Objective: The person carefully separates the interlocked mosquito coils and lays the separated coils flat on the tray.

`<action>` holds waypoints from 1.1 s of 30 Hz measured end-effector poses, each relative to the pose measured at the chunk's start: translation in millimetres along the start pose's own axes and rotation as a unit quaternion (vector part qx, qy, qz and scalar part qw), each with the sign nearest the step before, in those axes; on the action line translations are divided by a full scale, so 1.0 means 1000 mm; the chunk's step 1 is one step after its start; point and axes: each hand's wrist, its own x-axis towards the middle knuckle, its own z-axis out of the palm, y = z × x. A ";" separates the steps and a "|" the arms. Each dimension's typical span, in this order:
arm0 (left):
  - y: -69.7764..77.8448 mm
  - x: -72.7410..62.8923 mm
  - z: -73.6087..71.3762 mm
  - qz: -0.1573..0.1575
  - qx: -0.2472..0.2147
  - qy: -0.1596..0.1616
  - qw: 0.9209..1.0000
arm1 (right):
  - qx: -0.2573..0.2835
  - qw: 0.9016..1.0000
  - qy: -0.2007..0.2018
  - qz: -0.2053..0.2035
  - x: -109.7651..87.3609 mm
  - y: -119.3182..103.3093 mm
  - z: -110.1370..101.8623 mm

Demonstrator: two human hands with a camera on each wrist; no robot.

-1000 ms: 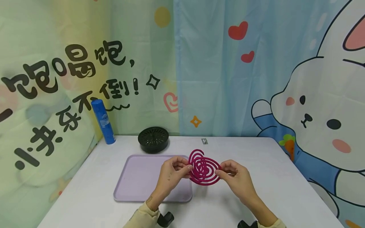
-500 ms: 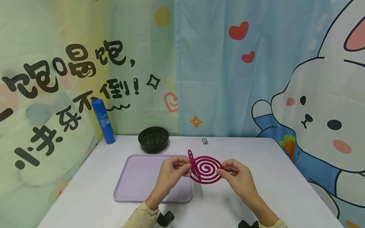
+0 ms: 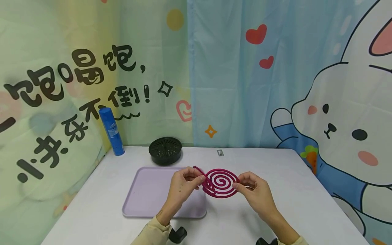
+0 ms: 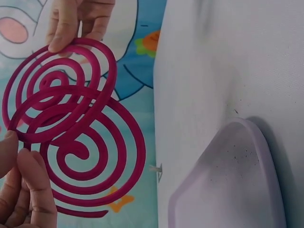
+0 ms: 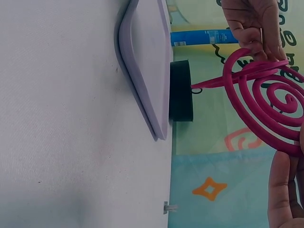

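Observation:
Two magenta mosquito coils are held in the air between the hands, overlapping at the left side. One coil (image 3: 220, 196) lies nearly level, its spiral facing up; my right hand (image 3: 255, 190) pinches its right rim between thumb and fingers. The other coil (image 4: 142, 147) stands tilted and is seen almost edge-on in the head view, near the left fingertips. My left hand (image 3: 183, 183) pinches the coils' left edge with thumb and fingers. In the left wrist view the two spirals show apart at their far sides and cross near the left thumb.
A lilac tray (image 3: 144, 190) lies below and left of the hands on the white table (image 3: 294, 190). Behind it stand a black round slotted holder (image 3: 165, 153) and a tall blue can (image 3: 111, 132). A small metal piece (image 3: 220, 152) lies near the back edge.
The tilted coil has swung over to the left and down, away from the level one, whose spiral now shows more fully. The hands have barely moved.

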 end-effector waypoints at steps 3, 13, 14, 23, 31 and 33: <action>0.000 -0.001 0.000 0.004 0.014 0.019 1.000 | 0.008 1.000 -0.002 -0.002 0.000 0.000 0.000; 0.000 0.002 0.002 0.012 0.076 0.066 0.995 | 0.015 1.000 -0.004 -0.006 -0.001 0.002 -0.002; -0.001 0.002 0.002 0.009 0.075 0.065 0.995 | 0.016 1.000 -0.004 -0.006 -0.001 0.002 -0.002; -0.002 0.002 0.001 0.013 0.073 0.038 0.997 | 0.012 1.000 -0.006 0.004 -0.001 0.002 -0.004; -0.003 0.003 0.002 0.025 0.065 0.032 0.997 | 0.029 0.999 -0.003 0.014 0.000 0.003 -0.005; -0.003 0.004 0.002 0.029 0.064 0.033 0.997 | 0.037 0.999 -0.001 0.017 0.000 0.003 -0.006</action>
